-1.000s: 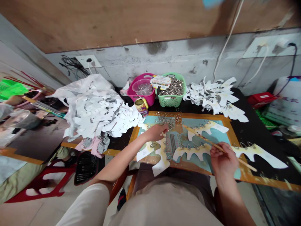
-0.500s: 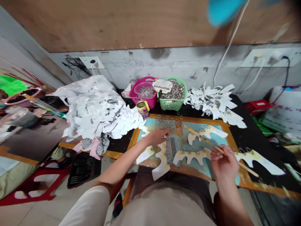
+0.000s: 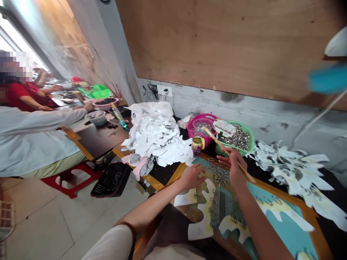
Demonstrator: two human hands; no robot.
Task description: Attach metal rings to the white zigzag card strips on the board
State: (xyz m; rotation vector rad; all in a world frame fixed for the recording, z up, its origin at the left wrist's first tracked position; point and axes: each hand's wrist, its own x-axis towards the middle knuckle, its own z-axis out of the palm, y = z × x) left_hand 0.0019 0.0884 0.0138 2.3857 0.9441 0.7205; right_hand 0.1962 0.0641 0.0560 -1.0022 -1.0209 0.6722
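Note:
My right hand [image 3: 233, 167] grips a thin wooden stick [image 3: 221, 145] with a yellowed end, raised in front of the baskets. Beside the pile of metal rings [image 3: 219, 174] is my left hand [image 3: 193, 177], fingers curved and apart, with nothing visible in them. Below it lie white scalloped paper cutouts [image 3: 202, 220] with yellow-stained edges and rings along them. More ringed cutouts [image 3: 283, 212] rest on the blue board [image 3: 294, 234] to the right, one partly hidden by my right forearm. A small tin [image 3: 197, 145] with a yellow-smeared rim stands behind my left hand.
A heap of white cutouts [image 3: 159, 135] lies left, another [image 3: 298, 173] right. Pink [image 3: 193, 134] and green [image 3: 251, 139] baskets of metal pieces stand by the wall. A black crate [image 3: 111, 180] and red stool [image 3: 72, 182] are lower left. Co-workers sit at the far left.
The view has swung left, bringing co-workers into sight. My right hand has moved up and inward with the stick toward the baskets. My left hand has drawn away from the ring pile.

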